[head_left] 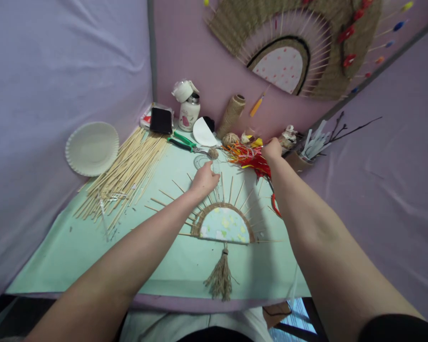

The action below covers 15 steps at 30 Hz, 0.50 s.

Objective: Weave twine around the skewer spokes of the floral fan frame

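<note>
My left hand [205, 182] reaches over the upper sticks of a half-round fan frame [196, 223], its fingers drawn together. Beside its fingertips is a clear plastic protractor [199, 162]; what the fingers hold, if anything, is too small to tell. The frame has a floral fabric centre [225, 225], a twine-wrapped rim and thin sticks fanning outward. A twine tassel [220, 277] lies below it. My right hand [272, 149] is closed at the far right, beside a pile of red and orange strips [248, 156]; its fingertips are partly hidden.
Bamboo sticks [124, 171] and a white plate [92, 148] are at left. Green-handled pliers [183, 142], a twine spool [231, 115] and a white jar [189, 114] stand behind. Red-handled scissors [276, 205] lie by my right forearm. A finished fan [281, 66] hangs above.
</note>
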### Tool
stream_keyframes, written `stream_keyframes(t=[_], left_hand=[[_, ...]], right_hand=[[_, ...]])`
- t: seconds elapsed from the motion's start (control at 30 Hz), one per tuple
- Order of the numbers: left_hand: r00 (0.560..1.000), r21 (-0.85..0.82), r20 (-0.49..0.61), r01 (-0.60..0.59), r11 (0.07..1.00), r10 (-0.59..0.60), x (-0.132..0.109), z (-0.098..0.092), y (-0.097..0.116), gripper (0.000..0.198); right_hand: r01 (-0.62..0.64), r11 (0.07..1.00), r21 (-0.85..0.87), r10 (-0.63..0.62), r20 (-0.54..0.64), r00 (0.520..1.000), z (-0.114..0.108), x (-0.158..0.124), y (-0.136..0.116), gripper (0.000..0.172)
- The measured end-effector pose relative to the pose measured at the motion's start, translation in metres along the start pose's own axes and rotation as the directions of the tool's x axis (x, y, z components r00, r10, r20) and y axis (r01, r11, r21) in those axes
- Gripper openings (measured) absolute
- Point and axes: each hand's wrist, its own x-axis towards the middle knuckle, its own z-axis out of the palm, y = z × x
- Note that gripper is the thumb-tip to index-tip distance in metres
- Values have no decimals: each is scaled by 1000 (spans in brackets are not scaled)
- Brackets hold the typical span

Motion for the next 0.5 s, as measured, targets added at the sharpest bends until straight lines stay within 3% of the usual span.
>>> stream_keyframes(t=[0.1, 0.27, 0.37, 0.43, 0.5], left_hand=[[1000, 2, -4, 6, 1000, -6, 2, 0, -1, 63], [1000, 5, 11, -19, 1000, 19, 5, 2, -4, 64], [1000, 11, 19, -25, 1000, 25, 5, 2, -4, 64], [999, 18, 14, -36, 999, 36, 4, 2, -4, 65], [999, 26, 7, -45, 999, 45, 4, 2, -3, 65]], right_hand=[[-38, 994, -103, 27, -114, 993, -18, -6, -5, 18], [78, 997, -12, -78, -314, 946, -48, -41, -30, 26], [129, 973, 191, -85, -221, 972, -57, -91, -42, 30], [92, 917, 389, -65, -83, 994, -57, -130, -44, 30], [43, 861, 506, -112, 107, 988, -54, -167, -40, 30]])
